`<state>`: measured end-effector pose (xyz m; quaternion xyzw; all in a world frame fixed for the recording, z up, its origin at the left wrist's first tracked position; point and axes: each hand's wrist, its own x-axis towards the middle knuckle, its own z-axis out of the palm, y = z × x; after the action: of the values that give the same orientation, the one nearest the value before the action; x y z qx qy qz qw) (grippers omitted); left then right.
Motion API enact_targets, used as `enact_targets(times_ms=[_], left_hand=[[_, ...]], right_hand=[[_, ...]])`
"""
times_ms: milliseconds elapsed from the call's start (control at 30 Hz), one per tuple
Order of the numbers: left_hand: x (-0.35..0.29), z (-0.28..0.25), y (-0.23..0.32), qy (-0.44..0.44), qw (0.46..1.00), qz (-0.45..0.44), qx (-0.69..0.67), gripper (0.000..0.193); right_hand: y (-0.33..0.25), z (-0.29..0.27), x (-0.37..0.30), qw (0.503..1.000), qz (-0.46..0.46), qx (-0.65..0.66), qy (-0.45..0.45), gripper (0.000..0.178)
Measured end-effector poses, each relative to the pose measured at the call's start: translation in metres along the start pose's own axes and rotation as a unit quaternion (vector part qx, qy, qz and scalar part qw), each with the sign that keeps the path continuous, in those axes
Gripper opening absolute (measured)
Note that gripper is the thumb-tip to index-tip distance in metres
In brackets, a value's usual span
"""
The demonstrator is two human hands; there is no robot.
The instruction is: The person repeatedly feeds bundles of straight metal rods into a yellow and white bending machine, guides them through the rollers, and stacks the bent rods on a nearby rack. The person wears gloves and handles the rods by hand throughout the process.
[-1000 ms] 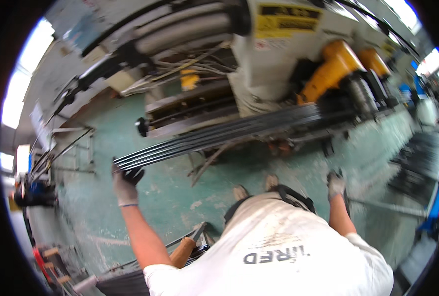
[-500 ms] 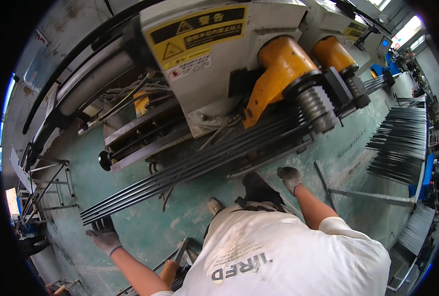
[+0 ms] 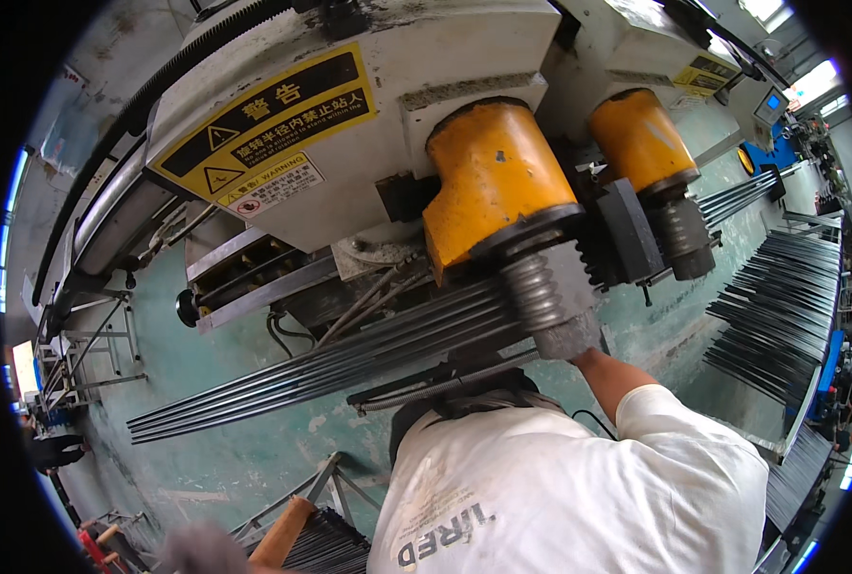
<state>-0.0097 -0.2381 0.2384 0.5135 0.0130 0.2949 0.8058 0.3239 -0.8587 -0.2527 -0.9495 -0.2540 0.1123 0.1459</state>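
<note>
My left hand (image 3: 201, 550), in a grey glove, is smeared by motion at the lower left, next to a brown roller (image 3: 282, 531); its fingers cannot be made out. My right forearm (image 3: 620, 376) reaches up to a ridged metal die (image 3: 552, 297) below an orange machine arm (image 3: 502, 182). The die hides my right hand, so what it touches does not show. Several dark metal tubes (image 3: 244, 390) run side by side from the left into the machine, passing behind the die.
A pale machine body (image 3: 426, 57) with a yellow warning label fills the top. To its right hangs a second orange arm (image 3: 641, 139). Several dark tubes lie bundled (image 3: 325, 547) beside the roller. On the right, a rack holds many tubes (image 3: 780, 297). A metal bar (image 3: 445, 383) crosses before me.
My left hand has left the tube ends and dropped toward the lower edge. My right hand has moved up behind the die. The machine looks larger and closer.
</note>
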Motion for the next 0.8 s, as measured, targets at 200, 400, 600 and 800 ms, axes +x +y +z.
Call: enact_targets(times_ms=[200,400,600,800], left_hand=[[0.049,0.180,0.017,-0.473,0.868,0.138,-0.063,0.025],[0.023,0.207,-0.012,-0.572,0.803,0.089,-0.142,0.024],[0.002,0.232,-0.032,-0.614,0.764,0.065,-0.186,0.024],[-0.010,0.261,-0.040,-0.638,0.746,0.062,-0.180,0.023]], right_hand=[[-0.075,-0.021,-0.008,0.928,0.265,0.194,-0.175,0.056],[-0.110,-0.037,-0.094,0.906,0.340,0.176,-0.179,0.059],[-0.081,-0.016,-0.179,0.881,0.398,0.165,-0.194,0.057],[-0.037,-0.012,-0.192,0.871,0.406,0.132,-0.242,0.060]])
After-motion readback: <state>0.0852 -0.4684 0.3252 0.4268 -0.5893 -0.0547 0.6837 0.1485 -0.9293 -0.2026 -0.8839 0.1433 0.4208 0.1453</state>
